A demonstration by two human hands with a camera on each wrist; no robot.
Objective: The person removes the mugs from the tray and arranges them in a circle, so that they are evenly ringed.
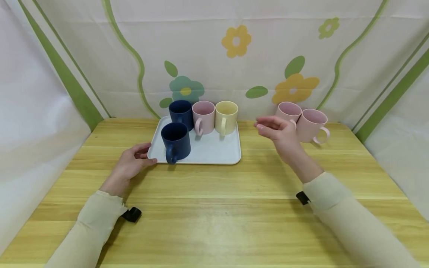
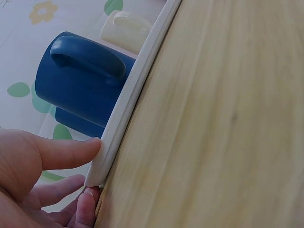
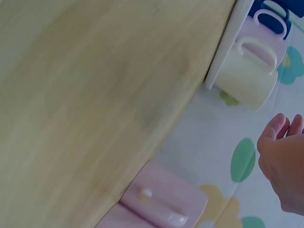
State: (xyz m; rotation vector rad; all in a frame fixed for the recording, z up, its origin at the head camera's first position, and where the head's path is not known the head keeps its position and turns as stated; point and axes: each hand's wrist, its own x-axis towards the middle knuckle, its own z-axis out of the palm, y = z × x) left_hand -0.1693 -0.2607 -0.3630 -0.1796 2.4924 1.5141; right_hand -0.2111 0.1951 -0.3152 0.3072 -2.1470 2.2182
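Observation:
My left hand (image 1: 129,162) grips the front left corner of a white tray (image 1: 214,150), thumb at the front edge and fingers at the left side; the left wrist view shows the thumb against the rim (image 2: 110,142). On the tray, a dark blue mug (image 1: 179,145) stands in front. Behind it are another dark blue mug (image 1: 181,111), a pink mug (image 1: 204,117) and a yellow mug (image 1: 227,115) in a row. Raised above the table right of the tray, my right hand (image 1: 281,136) holds nothing, its fingers loosely bent toward the yellow mug.
Two pink mugs stand side by side on the wooden table (image 1: 207,208) behind my right hand, one (image 1: 289,109) partly hidden by it, the other (image 1: 311,124) with its handle to the right. A flower-printed curtain (image 1: 201,52) hangs along the table's back edge.

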